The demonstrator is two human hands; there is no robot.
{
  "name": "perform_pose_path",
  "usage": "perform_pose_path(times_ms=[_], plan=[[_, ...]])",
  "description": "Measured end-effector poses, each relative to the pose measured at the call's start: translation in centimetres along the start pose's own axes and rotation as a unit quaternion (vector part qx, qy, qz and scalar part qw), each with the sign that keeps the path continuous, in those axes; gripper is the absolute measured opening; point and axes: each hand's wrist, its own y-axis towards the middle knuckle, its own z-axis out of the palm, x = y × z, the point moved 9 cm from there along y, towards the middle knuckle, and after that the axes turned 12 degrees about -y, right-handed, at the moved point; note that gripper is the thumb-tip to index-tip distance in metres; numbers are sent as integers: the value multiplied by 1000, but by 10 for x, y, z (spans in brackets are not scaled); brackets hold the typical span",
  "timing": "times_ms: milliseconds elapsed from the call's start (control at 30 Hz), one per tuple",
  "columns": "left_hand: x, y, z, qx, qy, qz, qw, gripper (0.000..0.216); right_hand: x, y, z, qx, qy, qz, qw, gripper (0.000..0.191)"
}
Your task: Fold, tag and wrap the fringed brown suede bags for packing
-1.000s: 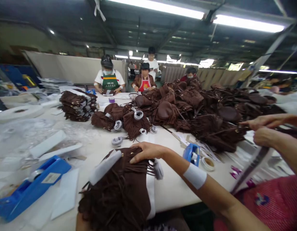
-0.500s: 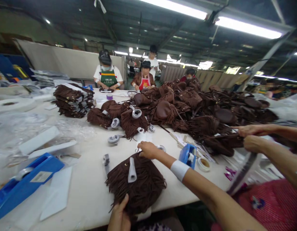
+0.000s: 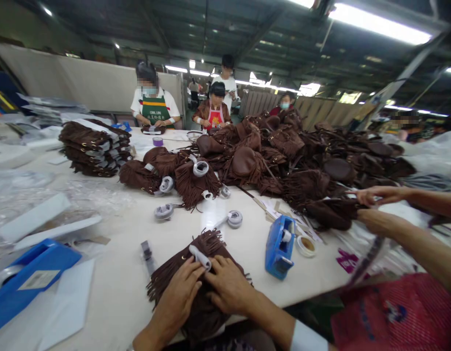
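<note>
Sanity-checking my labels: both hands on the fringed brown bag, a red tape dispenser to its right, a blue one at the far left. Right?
One error: the tape dispenser to the right is blue, not red, per the head view. Both hands on the fringed brown bag and the far-left blue dispenser stand.

Fringed bag (image 3: 203, 314): matt, suede-like, roughened by cut strands
Eyelet (image 3: 182, 257): shiny gold-toned metal
White roll (image 3: 199, 257): matt, soft-looking, paper or thin foam
Tape dispenser (image 3: 273, 248): glossy, hard blue plastic
Clear bags (image 3: 92, 202): crinkled, shiny plastic film
White sheet (image 3: 70, 302): smooth, matt
Tabletop (image 3: 123, 302): smooth, faintly reflective
</note>
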Motion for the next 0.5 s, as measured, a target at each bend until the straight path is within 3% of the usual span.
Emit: perform_pose_path(times_ms=[67, 133, 200, 267, 333, 400, 500], plan=[[13, 14, 9, -20, 46, 3, 999, 46, -8, -15, -2, 15, -13, 9, 1000, 23], [27, 15, 4, -74, 53, -5, 996, 54, -20, -46, -1, 48, -19, 30, 998, 24], [38, 10, -2, -112, 32, -13, 993, 55, -40, -85, 7, 126, -39, 90, 987, 33], [44, 4, -5, -124, 19, -16, 992, 53, -61, -120, 15, 242, -68, 164, 954, 36], [43, 1, -5, -130, 29, -14, 991, 54, -71, -127, 6, 281, -67, 203, 935, 30], [40, 0, -5, -144, 56, -21, 988, 54, -68, -94, -21, 189, -26, 187, 964, 27], [39, 2, -5, -139, 87, -85, 983, 47, -54, -25, -54, -7, 37, 88, 995, 38]])
